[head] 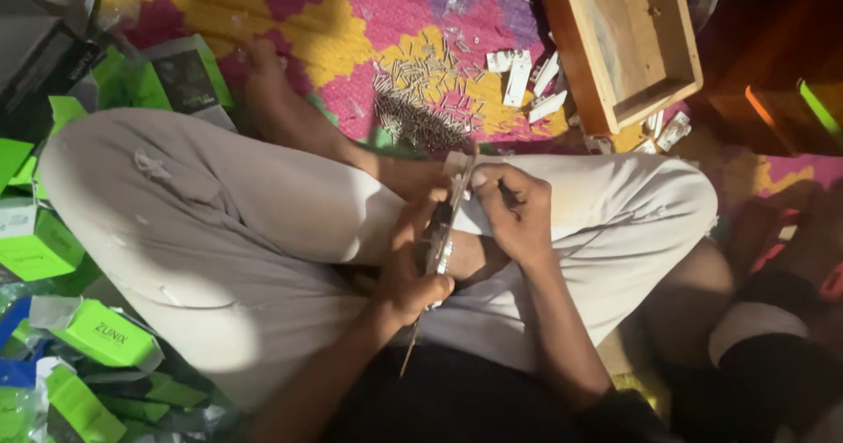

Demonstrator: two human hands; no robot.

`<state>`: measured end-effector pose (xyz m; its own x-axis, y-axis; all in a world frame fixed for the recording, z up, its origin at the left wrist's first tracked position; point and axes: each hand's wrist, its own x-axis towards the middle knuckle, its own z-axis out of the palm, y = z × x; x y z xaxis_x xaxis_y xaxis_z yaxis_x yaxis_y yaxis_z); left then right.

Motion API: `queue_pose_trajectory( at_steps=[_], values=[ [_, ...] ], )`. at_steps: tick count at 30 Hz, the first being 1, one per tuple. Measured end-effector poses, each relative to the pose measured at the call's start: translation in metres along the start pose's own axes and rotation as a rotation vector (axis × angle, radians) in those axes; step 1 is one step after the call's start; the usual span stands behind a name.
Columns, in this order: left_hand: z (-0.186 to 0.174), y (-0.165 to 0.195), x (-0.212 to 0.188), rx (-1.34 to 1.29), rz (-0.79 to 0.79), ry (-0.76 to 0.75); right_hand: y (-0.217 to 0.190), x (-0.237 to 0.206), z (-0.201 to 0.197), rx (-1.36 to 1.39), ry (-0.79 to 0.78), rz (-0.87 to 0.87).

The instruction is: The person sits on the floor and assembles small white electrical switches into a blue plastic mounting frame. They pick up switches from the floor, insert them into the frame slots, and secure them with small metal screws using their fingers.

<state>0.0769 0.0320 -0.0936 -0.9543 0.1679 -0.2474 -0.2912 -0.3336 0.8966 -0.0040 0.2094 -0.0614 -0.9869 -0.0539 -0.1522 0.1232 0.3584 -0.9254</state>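
At the centre of the frame, a person sitting cross-legged in pale grey trousers (263,223) holds a long, thin metal strip (443,232) upright over the lap. Lower down, the left hand (408,272) is curled around the strip's lower part, fingers wrapped tight. Just above and to the right, the right hand (518,210) pinches the strip's upper end between thumb and fingertips. Toward the top centre, a heap of small metal pins (421,100) lies on a mat patterned in pink, yellow and purple (351,13), with white plastic pieces (527,79) beside an open wooden box (628,39) at upper right. Along the left edge, bright green cartons (105,333) are piled.
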Motion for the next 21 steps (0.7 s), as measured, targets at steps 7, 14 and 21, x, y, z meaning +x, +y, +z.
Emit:
queue_pose_trajectory(
  at_steps=[7, 14, 21],
  values=[
    [-0.002, -0.002, -0.001, 0.089, 0.045, -0.020, -0.003, -0.003, 0.001, -0.075, -0.010, -0.047],
    [-0.003, 0.004, 0.000, 0.093, 0.062, -0.002, -0.007, -0.005, 0.005, -0.124, 0.000, -0.131],
    [0.002, 0.016, 0.003, 0.027, -0.009, -0.007, -0.017, -0.008, 0.015, -0.249, 0.029, -0.303]
  ],
)
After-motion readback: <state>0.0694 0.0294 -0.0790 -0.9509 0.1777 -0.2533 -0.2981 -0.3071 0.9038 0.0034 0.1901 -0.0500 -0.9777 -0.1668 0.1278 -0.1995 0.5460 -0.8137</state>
